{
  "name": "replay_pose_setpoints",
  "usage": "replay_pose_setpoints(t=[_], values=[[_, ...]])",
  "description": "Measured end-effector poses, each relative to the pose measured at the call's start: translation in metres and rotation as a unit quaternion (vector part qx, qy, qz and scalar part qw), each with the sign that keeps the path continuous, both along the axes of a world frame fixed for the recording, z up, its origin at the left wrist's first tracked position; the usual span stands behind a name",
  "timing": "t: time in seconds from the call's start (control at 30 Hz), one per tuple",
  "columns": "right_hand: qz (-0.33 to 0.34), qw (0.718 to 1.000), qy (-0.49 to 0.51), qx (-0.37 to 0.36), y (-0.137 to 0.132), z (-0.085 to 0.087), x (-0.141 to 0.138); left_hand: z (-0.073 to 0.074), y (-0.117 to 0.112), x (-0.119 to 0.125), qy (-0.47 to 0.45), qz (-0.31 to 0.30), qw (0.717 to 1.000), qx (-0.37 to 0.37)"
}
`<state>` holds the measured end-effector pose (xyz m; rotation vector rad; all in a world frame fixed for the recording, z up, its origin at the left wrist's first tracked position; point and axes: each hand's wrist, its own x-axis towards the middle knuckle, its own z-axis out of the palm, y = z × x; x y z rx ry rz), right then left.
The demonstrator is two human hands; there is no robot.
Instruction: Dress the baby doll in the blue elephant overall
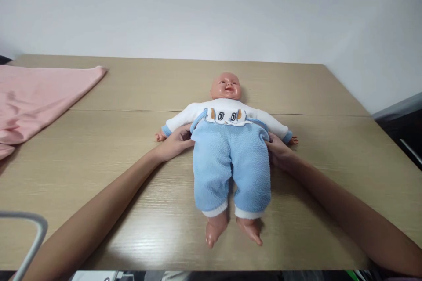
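Note:
A baby doll (226, 87) lies on its back on the wooden table, head away from me and bare feet toward me. It wears a white top (183, 114) with blue cuffs and fluffy blue trousers (214, 162). The trousers have white hems, thin blue straps and a white bib with embroidered eyes. At the waist on the left side, my left hand (178, 144) pinches the trousers, its fingers partly tucked out of sight. On the opposite side my right hand (279, 150) grips the waist edge, most of its fingers hidden behind the cloth.
A pink cloth (42, 96) spreads over the left part of the wooden table (138, 219). A white curved tube (36, 224) crosses the lower left corner. White walls stand behind and to the right. A dark object (405, 127) is beyond the right edge.

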<state>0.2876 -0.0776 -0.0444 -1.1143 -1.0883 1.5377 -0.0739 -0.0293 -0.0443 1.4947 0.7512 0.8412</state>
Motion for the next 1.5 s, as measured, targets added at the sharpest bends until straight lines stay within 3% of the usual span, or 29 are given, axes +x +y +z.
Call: replay_pose_setpoints(t=[0.2,0.3,0.57,0.77,0.9,1.1,1.33,1.5], values=[[-0.033,0.998,-0.022,0.055,-0.007,0.018,0.001,-0.008,0.000,0.002,-0.116,0.009,0.988,-0.097],[-0.048,0.997,-0.020,0.060,-0.009,0.023,-0.003,-0.007,-0.001,0.006,-0.132,0.020,0.984,-0.121],[-0.096,0.994,-0.008,0.043,0.013,0.002,-0.006,0.005,-0.013,0.019,0.003,0.158,0.987,0.022],[-0.030,0.999,0.010,0.042,0.013,0.007,0.001,0.011,-0.014,0.025,-0.001,0.180,0.981,0.073],[-0.022,0.998,0.031,0.050,0.010,0.009,0.002,0.008,-0.012,0.025,-0.022,0.180,0.981,0.061],[-0.076,0.985,-0.080,0.129,0.002,0.003,0.001,0.002,-0.011,0.025,-0.050,0.232,0.970,0.055],[-0.108,0.941,-0.242,0.209,0.000,-0.001,-0.003,0.004,-0.013,0.027,-0.079,0.220,0.971,0.056],[-0.136,0.925,-0.267,0.232,-0.005,-0.010,-0.001,0.001,-0.011,0.026,-0.094,0.213,0.971,0.051]])
